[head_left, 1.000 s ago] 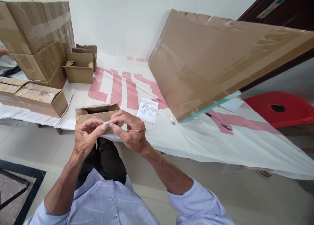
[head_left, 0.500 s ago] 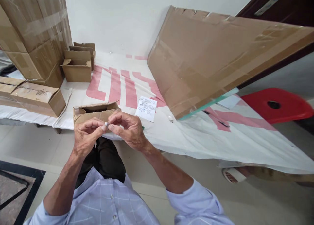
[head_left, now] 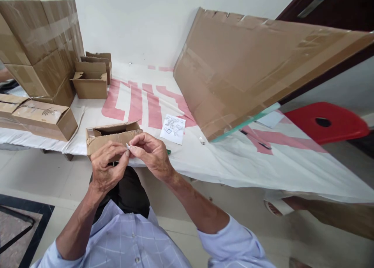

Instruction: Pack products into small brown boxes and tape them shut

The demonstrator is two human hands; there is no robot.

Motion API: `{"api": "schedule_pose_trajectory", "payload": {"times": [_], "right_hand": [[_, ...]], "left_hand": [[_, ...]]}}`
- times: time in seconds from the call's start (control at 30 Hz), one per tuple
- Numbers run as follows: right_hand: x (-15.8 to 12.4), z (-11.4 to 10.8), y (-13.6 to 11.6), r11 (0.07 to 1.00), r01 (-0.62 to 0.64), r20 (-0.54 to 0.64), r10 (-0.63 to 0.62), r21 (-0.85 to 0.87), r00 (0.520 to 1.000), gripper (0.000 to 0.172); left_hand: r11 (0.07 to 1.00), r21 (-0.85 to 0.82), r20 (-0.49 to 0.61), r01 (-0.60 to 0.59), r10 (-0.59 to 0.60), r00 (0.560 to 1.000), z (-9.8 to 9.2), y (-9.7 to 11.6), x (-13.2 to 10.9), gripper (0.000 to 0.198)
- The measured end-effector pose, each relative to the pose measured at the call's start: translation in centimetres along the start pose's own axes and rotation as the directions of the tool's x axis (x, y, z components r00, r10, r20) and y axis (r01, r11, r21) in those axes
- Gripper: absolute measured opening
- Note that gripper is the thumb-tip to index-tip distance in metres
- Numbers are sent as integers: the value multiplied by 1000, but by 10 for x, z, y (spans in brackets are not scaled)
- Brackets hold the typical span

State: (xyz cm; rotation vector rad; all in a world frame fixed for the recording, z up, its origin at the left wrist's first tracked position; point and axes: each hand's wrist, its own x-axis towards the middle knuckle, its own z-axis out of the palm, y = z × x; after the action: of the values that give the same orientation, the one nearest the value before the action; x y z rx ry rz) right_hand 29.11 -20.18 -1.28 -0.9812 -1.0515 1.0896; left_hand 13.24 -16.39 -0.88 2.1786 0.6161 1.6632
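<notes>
My left hand (head_left: pixel 108 164) and my right hand (head_left: pixel 153 154) meet at their fingertips, just in front of an open cardboard box (head_left: pixel 102 141) at the table's near edge. Between the pinched fingers sits a tiny pale, greyish-white piece (head_left: pixel 127 146), too small to name. Both hands are closed on it at thumb and forefinger. To their right a white paper sheet (head_left: pixel 173 129) with small drawn shapes or loose bits lies on the cloth. A small green thing (head_left: pixel 168 152) shows partly behind my right hand.
Stacked taped cartons (head_left: pixel 43 50) stand at the left, with open small boxes (head_left: pixel 90 81) beside them and closed long boxes (head_left: pixel 43 114) in front. A large cardboard sheet (head_left: pixel 257 65) leans at the right. Beyond is a red stool (head_left: pixel 327 122). Another person's foot (head_left: pixel 276 206) shows below.
My left fingers have shifted their grip, the thumb lower and the fingers straighter, and the pale piece has turned. At the lower right, the other person's leg has moved.
</notes>
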Motion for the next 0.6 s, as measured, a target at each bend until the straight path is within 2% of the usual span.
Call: {"api": "schedule_pose_trajectory", "payload": {"times": [0.17,0.27,0.43,0.5,0.6], "right_hand": [[1,-2,0,997,-72,49,70,33,996,40],[2,-5,2,988,-106,62,100,113,993,39],[3,-12,7,946,-234,128,210,224,969,44],[4,-14,7,939,-246,125,221,240,967,43],[3,-18,6,933,-241,120,216,266,969,40]], "left_hand": [[999,33,-5,17,-17,1000,3,-2,-1,16],[999,29,1,26,-26,1000,5,-3,-1,16],[999,47,2,3,-3,1000,10,-7,-2,14],[1000,22,16,14,-15,1000,11,-7,-1,14],[989,-107,35,105,-102,994,12,-7,2,14]]}}
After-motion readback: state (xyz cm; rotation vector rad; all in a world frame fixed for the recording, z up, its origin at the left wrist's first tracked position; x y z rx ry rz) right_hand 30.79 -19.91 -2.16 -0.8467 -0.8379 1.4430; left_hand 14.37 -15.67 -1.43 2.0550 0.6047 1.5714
